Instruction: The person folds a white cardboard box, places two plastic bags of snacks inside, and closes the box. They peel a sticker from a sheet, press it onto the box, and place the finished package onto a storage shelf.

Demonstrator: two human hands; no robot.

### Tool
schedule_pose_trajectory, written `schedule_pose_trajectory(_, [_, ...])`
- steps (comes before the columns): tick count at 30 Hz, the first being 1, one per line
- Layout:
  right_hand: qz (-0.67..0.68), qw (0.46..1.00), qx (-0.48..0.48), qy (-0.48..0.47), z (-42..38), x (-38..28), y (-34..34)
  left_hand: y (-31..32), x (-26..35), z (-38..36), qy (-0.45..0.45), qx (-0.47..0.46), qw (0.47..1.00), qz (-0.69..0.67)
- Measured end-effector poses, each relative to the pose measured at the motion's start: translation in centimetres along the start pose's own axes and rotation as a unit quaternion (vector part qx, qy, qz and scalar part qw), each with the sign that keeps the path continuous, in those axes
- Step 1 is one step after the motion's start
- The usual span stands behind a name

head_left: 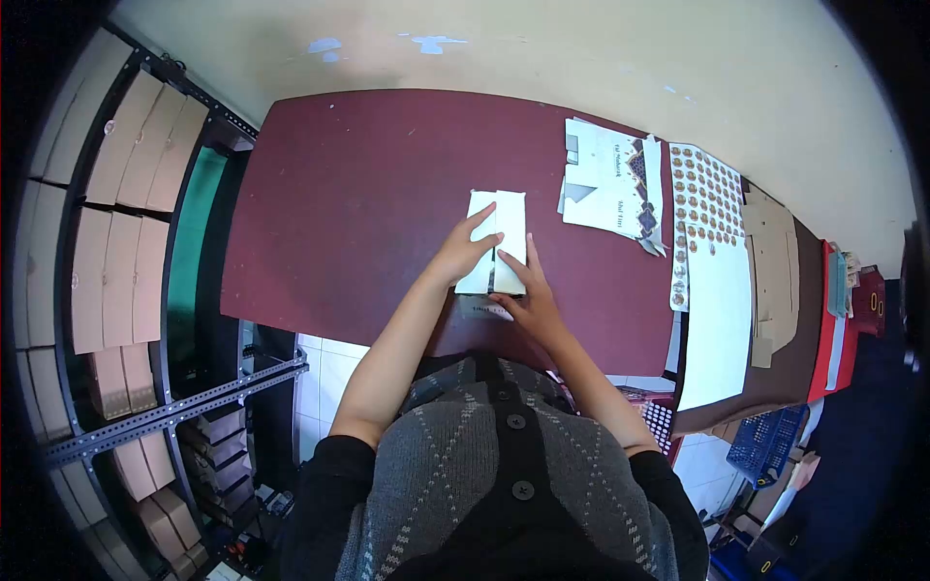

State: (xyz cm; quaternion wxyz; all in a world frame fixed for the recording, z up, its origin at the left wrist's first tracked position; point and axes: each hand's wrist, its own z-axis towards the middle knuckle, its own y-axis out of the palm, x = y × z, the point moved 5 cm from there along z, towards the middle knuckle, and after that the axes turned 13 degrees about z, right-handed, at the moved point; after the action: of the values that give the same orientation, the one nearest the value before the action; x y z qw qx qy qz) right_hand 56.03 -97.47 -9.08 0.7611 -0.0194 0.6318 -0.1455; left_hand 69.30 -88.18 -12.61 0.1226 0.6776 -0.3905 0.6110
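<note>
A worker's bare hands rest on a slim white box [511, 211] at the near side of a maroon desk [358, 194]. The left hand [465, 255] has a loose grip, fingers spread over the upper face rather than clasped. The right hand [533, 302] sets its fingers along the right side, thumb by the near edge; whether that grip pinches cannot be told.

The work in hand appears to be steadying and pressing the two long panels. Done well, it likely calls for light, even pressure on both sides of the dark seam, the near edge kept square and fingertips flat so the card does not dent or crease.

The box looks like smooth, stiff card, oblong and crisp-cornered. Beyond the right hand lie thin printed sheets [610, 189] lettered "Idul Fitri", then a sheet of round brown stickers [701, 189] and matte brown cardboard [775, 271]. At left, pale oblong boxes [107, 271] fill a perforated metal rack [184, 412].
</note>
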Motion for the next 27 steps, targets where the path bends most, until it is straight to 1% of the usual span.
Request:
schedule_pose_trajectory(1, [0.002,1.000,0.000,0.002,-0.1,-1.2,0.2,-0.4,0.7,-0.4,-0.002,0.000,1.000,0.001])
schedule_pose_trajectory(3, [0.025,0.992,0.006,0.124,-0.5,-3.1,0.0,-0.5,1.3,-1.4,-0.074,-0.083,0.994,-0.008])
schedule_pose_trajectory(4, [-0.036,0.990,0.010,0.134,-0.5,-5.3,-0.2,-0.4,1.6,-2.0,-0.091,-0.104,0.990,0.024])
schedule_pose_trajectory(5, [-0.035,0.990,0.008,0.134,-0.8,-5.7,-0.2,-0.2,1.6,-2.9,-0.123,-0.144,0.981,0.037])
schedule_pose_trajectory(7, [-0.039,0.982,-0.005,0.183,-1.3,-5.8,-0.6,0.2,1.5,-4.1,-0.122,-0.156,0.977,0.074])
schedule_pose_trajectory(8, [-0.016,0.973,0.010,0.231,-1.5,-5.7,-0.9,0.6,1.3,-4.9,-0.168,-0.200,0.963,-0.070])
schedule_pose_trajectory(9, [-0.015,0.972,0.012,0.234,-1.5,-5.5,-1.1,0.5,1.2,-5.4,-0.170,-0.204,0.962,-0.069])
schedule_pose_trajectory(11, [-0.120,0.984,0.005,0.133,-1.2,-5.8,-1.5,-0.2,1.5,-5.9,-0.106,-0.137,0.985,-0.023])
schedule_pose_trajectory(12, [-0.118,0.984,0.006,0.135,-1.2,-5.6,-1.5,-0.7,2.4,-6.7,-0.090,-0.104,0.990,-0.032])
schedule_pose_trajectory(13, [-0.139,0.985,0.013,0.103,-1.1,-5.7,-1.5,-0.7,1.8,-7.2,-0.091,-0.105,0.990,-0.031])
schedule_pose_trajectory(14, [-0.160,0.984,0.020,0.072,-0.9,-5.9,-1.5,-0.8,1.8,-7.4,0.018,-0.096,0.995,-0.005])
schedule_pose_trajectory(15, [-0.160,0.984,0.020,0.072,-0.7,-5.7,-1.7,-1.0,3.2,-8.0,0.127,-0.085,0.988,0.020])
schedule_pose_trajectory(16, [-0.161,0.986,0.019,0.033,-0.5,-5.9,-1.8,-0.9,3.6,-8.6,0.129,-0.067,0.982,0.120])
schedule_pose_trajectory(17, [-0.162,0.987,0.018,-0.005,-0.4,-6.1,-1.7,-1.0,4.1,-8.9,0.127,-0.065,0.982,0.121])
schedule_pose_trajectory(19, [-0.151,0.988,0.024,-0.023,-0.3,-6.1,-1.5,-1.3,5.0,-9.2,0.130,-0.039,0.979,0.153])
schedule_pose_trajectory(21, [-0.142,0.989,0.031,-0.039,-0.3,-6.2,-1.6,-1.5,5.5,-9.4,0.125,-0.030,0.983,0.133])
schedule_pose_trajectory(23, [-0.141,0.988,0.032,-0.055,-0.1,-6.2,-1.6,-1.5,5.3,-9.1,0.109,-0.058,0.984,0.126])
schedule_pose_trajectory(24, [-0.141,0.988,0.032,-0.056,0.0,-6.2,-1.6,-1.5,5.9,-9.4,0.078,-0.068,0.987,0.120])
schedule_pose_trajectory(25, [-0.137,0.988,0.036,-0.055,0.0,-6.2,-1.6,-1.4,6.0,-9.5,0.079,-0.068,0.987,0.119])
schedule_pose_trajectory(27, [-0.134,0.989,0.041,-0.053,0.0,-6.0,-1.5,-1.4,6.4,-9.6,0.098,-0.038,0.983,0.148])
